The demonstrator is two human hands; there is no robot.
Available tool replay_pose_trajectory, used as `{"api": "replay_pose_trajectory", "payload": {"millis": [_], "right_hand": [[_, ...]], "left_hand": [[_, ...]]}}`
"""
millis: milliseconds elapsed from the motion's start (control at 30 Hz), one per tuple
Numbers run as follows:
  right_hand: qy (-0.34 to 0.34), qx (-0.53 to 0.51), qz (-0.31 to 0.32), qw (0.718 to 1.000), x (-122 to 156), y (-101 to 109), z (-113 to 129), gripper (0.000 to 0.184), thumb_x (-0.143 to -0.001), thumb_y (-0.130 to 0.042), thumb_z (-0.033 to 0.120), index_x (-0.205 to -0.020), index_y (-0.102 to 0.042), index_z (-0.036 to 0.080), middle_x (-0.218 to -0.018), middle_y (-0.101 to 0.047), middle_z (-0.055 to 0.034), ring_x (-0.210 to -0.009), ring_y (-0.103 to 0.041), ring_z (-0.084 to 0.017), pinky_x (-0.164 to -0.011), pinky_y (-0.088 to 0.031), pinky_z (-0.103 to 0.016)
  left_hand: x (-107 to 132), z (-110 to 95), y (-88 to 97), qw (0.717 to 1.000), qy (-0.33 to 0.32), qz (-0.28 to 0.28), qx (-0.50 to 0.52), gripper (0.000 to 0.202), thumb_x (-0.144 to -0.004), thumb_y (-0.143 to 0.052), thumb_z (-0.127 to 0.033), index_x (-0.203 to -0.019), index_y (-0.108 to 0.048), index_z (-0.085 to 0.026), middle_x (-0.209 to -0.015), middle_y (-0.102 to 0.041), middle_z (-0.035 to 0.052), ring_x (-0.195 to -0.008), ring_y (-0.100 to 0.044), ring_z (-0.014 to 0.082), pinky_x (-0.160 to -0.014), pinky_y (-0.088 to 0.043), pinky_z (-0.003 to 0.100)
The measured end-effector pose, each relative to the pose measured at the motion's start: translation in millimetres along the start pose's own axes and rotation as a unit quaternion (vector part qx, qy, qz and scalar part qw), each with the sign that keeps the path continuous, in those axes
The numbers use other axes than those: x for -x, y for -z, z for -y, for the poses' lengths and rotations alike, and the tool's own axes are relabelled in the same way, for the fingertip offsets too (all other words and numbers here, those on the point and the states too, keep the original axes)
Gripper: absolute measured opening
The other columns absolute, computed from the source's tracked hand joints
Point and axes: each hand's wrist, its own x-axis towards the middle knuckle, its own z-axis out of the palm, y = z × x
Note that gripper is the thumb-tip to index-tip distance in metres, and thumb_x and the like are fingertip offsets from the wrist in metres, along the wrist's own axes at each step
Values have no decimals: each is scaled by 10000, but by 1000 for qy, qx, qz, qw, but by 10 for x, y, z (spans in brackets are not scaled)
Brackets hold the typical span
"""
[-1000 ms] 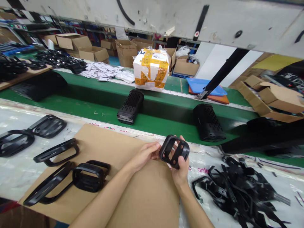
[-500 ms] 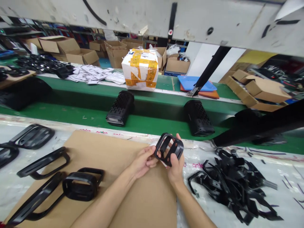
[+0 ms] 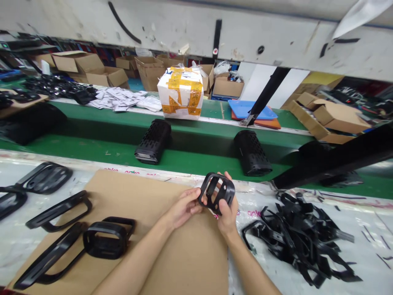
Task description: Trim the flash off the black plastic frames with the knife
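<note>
Between my two hands, above the far right part of a cardboard sheet (image 3: 181,254), is a black plastic frame (image 3: 227,191) with rounded corners and openings through it. My right hand (image 3: 228,213) grips its right side, thumb on the near face and fingers behind. At its left edge, my left hand (image 3: 186,207) pinches the rim with thumb and fingertips. Similar black frames lie to the left: one boxy frame (image 3: 106,241) and long bracket-like frames (image 3: 50,254) on the cardboard. A heap of loose black plastic parts (image 3: 294,237) lies right of my hands.
Beyond the bench runs a green conveyor belt (image 3: 190,157) carrying black perforated housings (image 3: 153,141). A taped white box (image 3: 180,92) and blue tray (image 3: 251,110) stand behind it. A slanted black post (image 3: 331,162) rises at right; a grey beam (image 3: 184,28) crosses overhead.
The black frame has turned slightly in my hands, which otherwise keep the same grip. The camera view has shifted a little; the parts on the bench stay put.
</note>
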Motion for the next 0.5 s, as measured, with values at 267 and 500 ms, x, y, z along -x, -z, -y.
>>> {"api": "replay_pose_trajectory", "payload": {"millis": [267, 500], "right_hand": [[121, 143, 40, 982, -14, 0, 174, 823, -929, -696, 438, -1658, -348, 278, -1634, -401, -157, -1530, -387, -405, -1235, -358, -655], [167, 175, 123, 963, -68, 47, 332, 988, -892, -769, 546, -1707, -252, 335, -1739, -241, -134, -1569, -312, -447, -1229, -355, -686]], "left_hand": [[5, -239, 115, 896, -170, -85, -401, 278, -841, -843, -369, -778, -646, -184, -719, -558, -10, -642, -443, 150, -623, -300, 239], [-32, -202, 139, 892, -121, -107, -423, 177, -838, -777, -272, -686, -716, -204, -664, -662, 42, -680, -609, 247, -652, -346, 277]]}}
